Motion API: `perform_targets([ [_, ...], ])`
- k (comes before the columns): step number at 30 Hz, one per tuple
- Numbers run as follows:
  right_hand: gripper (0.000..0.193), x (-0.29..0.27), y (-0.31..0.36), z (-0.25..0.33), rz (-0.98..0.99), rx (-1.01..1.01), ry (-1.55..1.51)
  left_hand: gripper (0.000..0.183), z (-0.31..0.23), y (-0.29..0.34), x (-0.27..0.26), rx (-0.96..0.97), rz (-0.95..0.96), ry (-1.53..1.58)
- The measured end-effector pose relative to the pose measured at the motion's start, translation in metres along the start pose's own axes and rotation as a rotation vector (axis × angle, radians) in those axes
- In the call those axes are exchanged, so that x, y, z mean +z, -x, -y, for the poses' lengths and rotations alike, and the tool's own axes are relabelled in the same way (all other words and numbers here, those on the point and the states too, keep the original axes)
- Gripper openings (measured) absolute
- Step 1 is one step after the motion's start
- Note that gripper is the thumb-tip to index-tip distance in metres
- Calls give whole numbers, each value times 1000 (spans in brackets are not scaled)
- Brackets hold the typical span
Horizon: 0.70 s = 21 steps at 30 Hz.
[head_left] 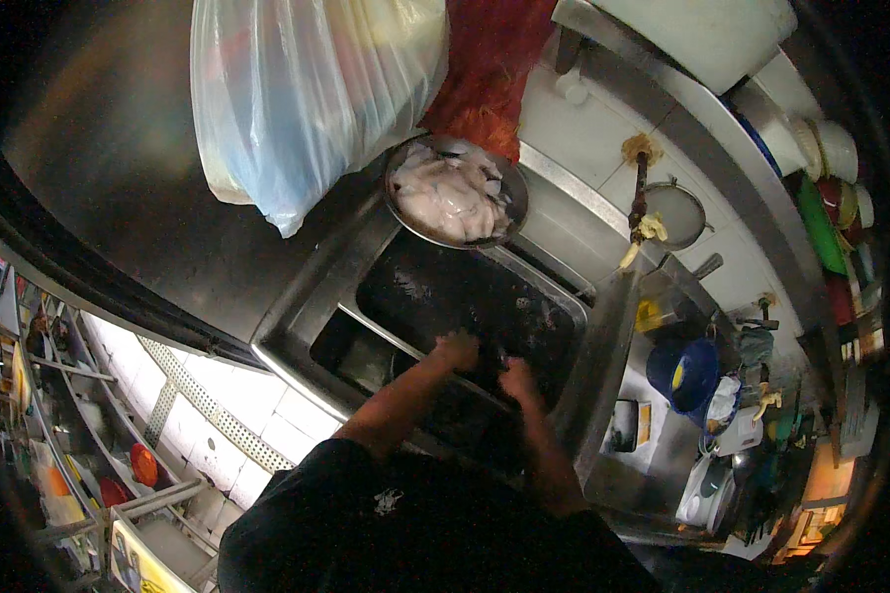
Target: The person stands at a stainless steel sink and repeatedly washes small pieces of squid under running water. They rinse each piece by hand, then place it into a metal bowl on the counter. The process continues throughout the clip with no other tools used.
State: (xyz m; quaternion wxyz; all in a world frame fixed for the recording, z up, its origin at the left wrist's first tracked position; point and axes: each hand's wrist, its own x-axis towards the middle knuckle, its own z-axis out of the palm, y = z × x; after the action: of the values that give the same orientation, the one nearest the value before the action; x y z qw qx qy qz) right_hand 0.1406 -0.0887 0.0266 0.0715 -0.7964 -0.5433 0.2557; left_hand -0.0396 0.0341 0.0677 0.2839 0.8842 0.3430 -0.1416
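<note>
Both my forearms reach over a metal sink unit (297, 287), above a dark, wet-looking surface (445, 287) with a few pale bits on it. My left hand (456, 351) is low over that surface by the metal divider bar (381, 331), its fingers curled downward. What it holds, if anything, is lost in the dark. Just to its right, my right hand (514, 378) is closed like a fist. A small dark end shows at its top, too dim to name. Beyond the hands, a round metal bowl (396, 203) holds pale, glossy raw meat pieces (455, 198).
A full translucent plastic bag (316, 99) and a red mesh sack (494, 74) stand behind the bowl. A rusty tap (640, 188) and a strainer (677, 215) are on the right wall. Farther right are a blue pot (682, 376) and several utensils. Shelves (59, 395) line the left.
</note>
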Motion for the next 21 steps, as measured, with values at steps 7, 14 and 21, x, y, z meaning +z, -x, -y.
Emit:
perform_targets([
  [7,19,-122,44,102,-218,-69,-393,28,-15,55,-81,454,-243,954],
  [14,22,-126,51,115,20,-128,-1256,27,-21,56,-75,309,-2,1604],
  [21,19,-124,57,131,-28,-74,-1357,13,-21,65,-81,366,-275,1383],
])
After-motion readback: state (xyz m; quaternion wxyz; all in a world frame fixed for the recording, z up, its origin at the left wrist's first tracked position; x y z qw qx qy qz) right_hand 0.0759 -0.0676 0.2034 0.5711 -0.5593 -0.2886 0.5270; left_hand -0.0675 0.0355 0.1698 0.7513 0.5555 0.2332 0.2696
